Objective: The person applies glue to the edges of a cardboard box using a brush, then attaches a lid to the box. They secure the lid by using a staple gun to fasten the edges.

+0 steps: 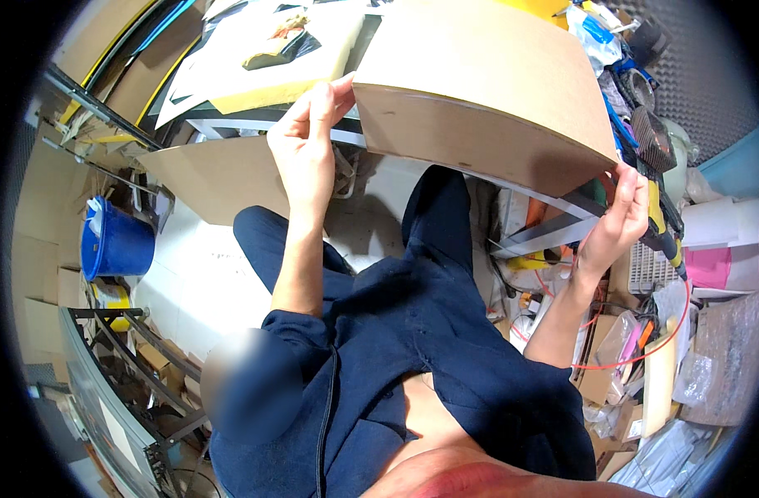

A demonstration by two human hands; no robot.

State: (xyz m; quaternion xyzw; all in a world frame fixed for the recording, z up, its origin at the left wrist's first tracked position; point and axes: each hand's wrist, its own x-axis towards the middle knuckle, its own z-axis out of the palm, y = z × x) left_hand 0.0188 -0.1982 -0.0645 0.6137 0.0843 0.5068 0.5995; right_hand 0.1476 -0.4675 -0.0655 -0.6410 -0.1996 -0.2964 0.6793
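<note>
A large beige board (487, 54) rests over the work table at the far middle. Below its near edge, a browner panel (471, 141) slopes down toward me; I cannot tell whether the two are one folded piece or separate sheets. My left hand (309, 133) pinches the near left corner between thumb and fingers. At the near right corner, my right hand (616, 220) is closed on the edge, with its fingertips partly hidden. Both arms are stretched forward, with the panel spanning the gap between them.
Left of the board, foam slabs (255, 95) and a dark wrapper lie on the table. Another brown sheet (222, 178) leans below. A blue bucket (122, 241) stands on the floor at left. An orange hose (645, 357) loops through clutter at right.
</note>
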